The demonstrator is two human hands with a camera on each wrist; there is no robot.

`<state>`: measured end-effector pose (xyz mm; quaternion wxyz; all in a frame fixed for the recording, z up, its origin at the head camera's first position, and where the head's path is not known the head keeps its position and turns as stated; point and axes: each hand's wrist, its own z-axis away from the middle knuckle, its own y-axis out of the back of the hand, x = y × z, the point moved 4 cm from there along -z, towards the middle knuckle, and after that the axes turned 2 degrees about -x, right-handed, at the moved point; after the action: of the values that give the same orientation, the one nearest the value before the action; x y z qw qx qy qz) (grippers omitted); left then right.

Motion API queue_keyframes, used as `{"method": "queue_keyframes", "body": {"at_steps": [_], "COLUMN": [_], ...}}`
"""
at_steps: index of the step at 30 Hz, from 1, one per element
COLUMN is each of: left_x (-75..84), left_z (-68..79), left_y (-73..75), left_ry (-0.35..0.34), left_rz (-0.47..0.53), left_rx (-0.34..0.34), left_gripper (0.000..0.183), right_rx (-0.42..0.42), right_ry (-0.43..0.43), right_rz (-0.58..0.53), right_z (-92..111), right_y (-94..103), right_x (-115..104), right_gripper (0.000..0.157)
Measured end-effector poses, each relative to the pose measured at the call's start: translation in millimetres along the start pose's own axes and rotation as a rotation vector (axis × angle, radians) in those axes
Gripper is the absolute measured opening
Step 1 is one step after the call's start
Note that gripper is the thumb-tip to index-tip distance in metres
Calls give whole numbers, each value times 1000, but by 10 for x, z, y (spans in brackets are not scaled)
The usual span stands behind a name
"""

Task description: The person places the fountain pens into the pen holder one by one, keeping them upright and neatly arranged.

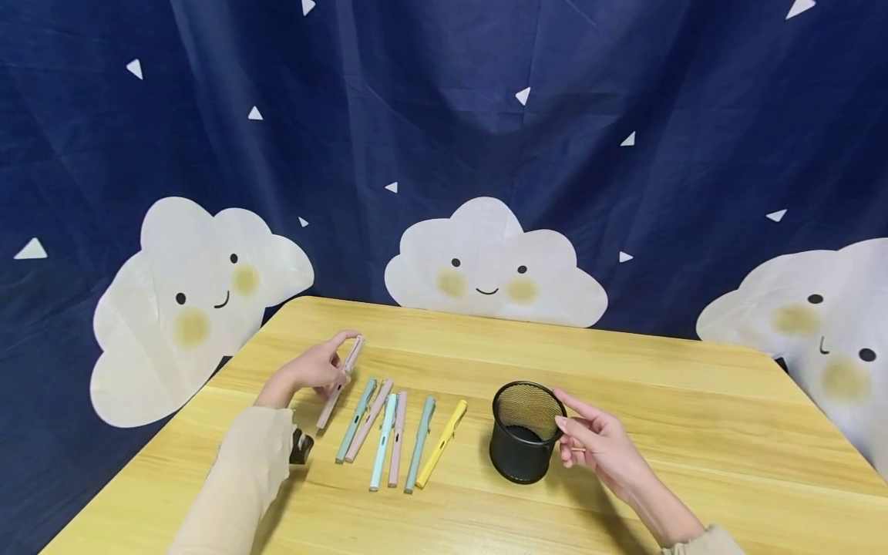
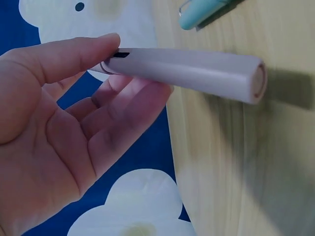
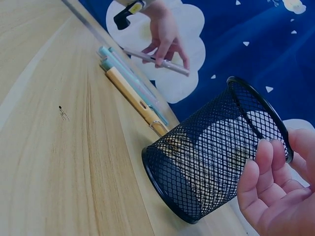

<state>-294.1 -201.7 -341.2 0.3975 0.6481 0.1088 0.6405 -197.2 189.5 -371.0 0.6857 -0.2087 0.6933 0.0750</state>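
My left hand (image 1: 314, 370) pinches a pale pink pen (image 2: 197, 73) between thumb and fingers, left of the other pens. The pen slants, with its clip end up by the fingertips and its barrel end pointing down toward the table; in the right wrist view, this pink pen (image 3: 176, 68) shows beyond the row. My right hand (image 1: 610, 455) holds the rim of a black mesh pen holder (image 1: 516, 460) on its right side, thumb and fingers at the edge. The holder is upright with no pens inside.
Several capped pens lie side by side on the wooden table (image 1: 624, 385): two dull green, two pinkish, a light blue pen (image 1: 383, 443) and a yellow pen (image 1: 442, 444) nearest the holder. A dark blue curtain (image 1: 444, 100) with clouds hangs behind the table's far edge.
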Motion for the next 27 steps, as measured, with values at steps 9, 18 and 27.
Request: {"method": "queue_keyframes", "body": {"at_steps": [9,18,27], "left_x": [57,145,210], "left_z": [-30,-35,-65], "left_y": [-50,-85,-131], "left_ry": [-27,-47,-108], "left_rz": [55,98,144], "left_rx": [13,32,48], "left_gripper": [76,76,77], "right_rx": [-7,1,-46], "right_ry": [-4,-9,30], "right_rz": [-6,-1,-38], "right_z": [-2,-8,3], "right_y": [10,7,-3], "right_x": [27,25,-2], "right_gripper": [56,59,47]}}
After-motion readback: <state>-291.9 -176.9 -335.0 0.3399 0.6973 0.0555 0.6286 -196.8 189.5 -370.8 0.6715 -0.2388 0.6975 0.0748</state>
